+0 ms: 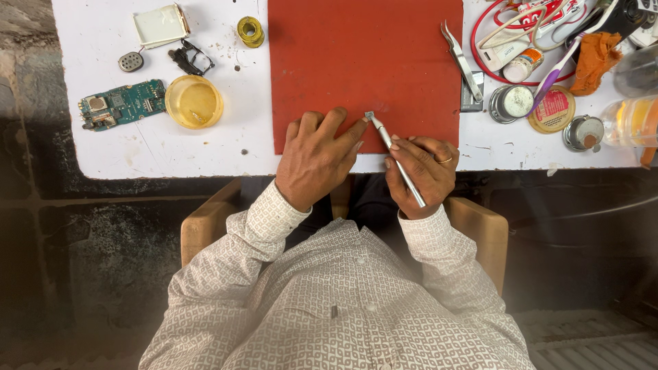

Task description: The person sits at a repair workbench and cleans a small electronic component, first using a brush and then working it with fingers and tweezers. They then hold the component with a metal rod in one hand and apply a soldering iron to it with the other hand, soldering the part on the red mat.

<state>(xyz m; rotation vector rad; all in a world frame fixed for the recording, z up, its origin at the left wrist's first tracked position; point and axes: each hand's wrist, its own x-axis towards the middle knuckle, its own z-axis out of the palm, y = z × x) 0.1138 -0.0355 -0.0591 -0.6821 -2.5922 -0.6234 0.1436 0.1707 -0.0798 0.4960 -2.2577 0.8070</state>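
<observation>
Your right hand [419,171] pinches one slim metal tool [396,159] between thumb and fingertips, its shaft running from about 5 o'clock at your palm up to 11 o'clock, where its tip meets the red mat [363,62] just beside the index fingertip of your left hand [317,159]. Your left hand lies flat on the near edge of the mat, fingers slightly spread and pressing down; whatever small part sits under them at the tool's tip is too tiny to make out. The mat rests on the white table [103,154]. Counting around the mat: at 9 o'clock you have one green circuit board [122,103] and one round yellow dish [195,101] side by side; at 10 o'clock one small round speaker [130,62], one black plastic frame piece [190,59] and one white rectangular cover [161,25]; at 11 o'clock one spool of yellowish wire [251,31]. At 2 o'clock, just off the mat's right edge, lies one pair of metal tweezers [460,60]. Farther toward 3 o'clock stand two round tins [511,103], one purple-handled brush [556,72] and one orange cloth [595,58].
</observation>
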